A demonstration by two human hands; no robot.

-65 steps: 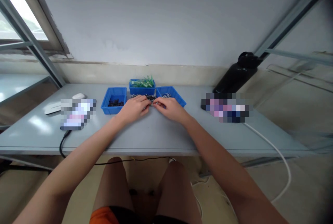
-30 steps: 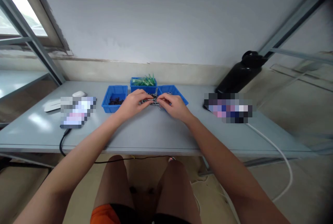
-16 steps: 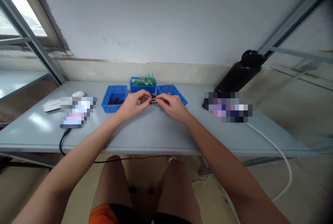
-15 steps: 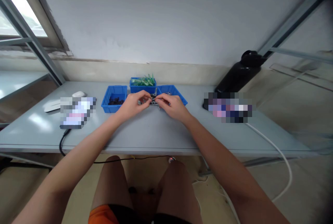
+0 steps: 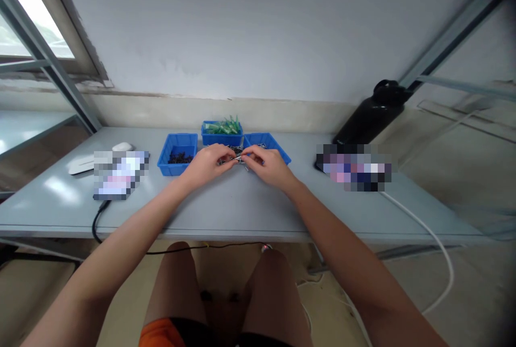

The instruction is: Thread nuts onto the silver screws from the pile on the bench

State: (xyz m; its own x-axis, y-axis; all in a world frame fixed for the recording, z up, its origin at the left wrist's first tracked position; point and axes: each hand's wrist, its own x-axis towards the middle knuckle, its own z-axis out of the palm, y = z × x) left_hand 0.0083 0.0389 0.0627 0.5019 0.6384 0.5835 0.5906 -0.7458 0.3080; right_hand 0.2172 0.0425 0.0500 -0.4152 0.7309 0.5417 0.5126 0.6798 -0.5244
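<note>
My left hand (image 5: 209, 165) and my right hand (image 5: 269, 165) meet over the desk, fingertips almost touching. Between them is a small, slim, silvery piece (image 5: 237, 158), pinched from both sides; its exact kind is too small to make out. Just behind and under the fingers lies a pile of small dark and metallic pieces (image 5: 235, 149), partly hidden by the hands. A blue bin (image 5: 163, 167) with small dark pieces stands left of my left hand. Behind my right hand, another blue bin (image 5: 282, 154) contains small silvery pieces. A third blue bin (image 5: 221, 139) behind the pile holds green strips.
On the left lie a phone (image 5: 121, 175) with a black cable and a white case (image 5: 122, 147). To the right are a blurred-out device (image 5: 355, 168) with a white cable and a tall black bottle (image 5: 368, 118). The grey desk (image 5: 237, 207) ends before my knees.
My left hand's fingers have shifted slightly and now pinch closer to the right fingertips. The bins and other objects stay in place.
</note>
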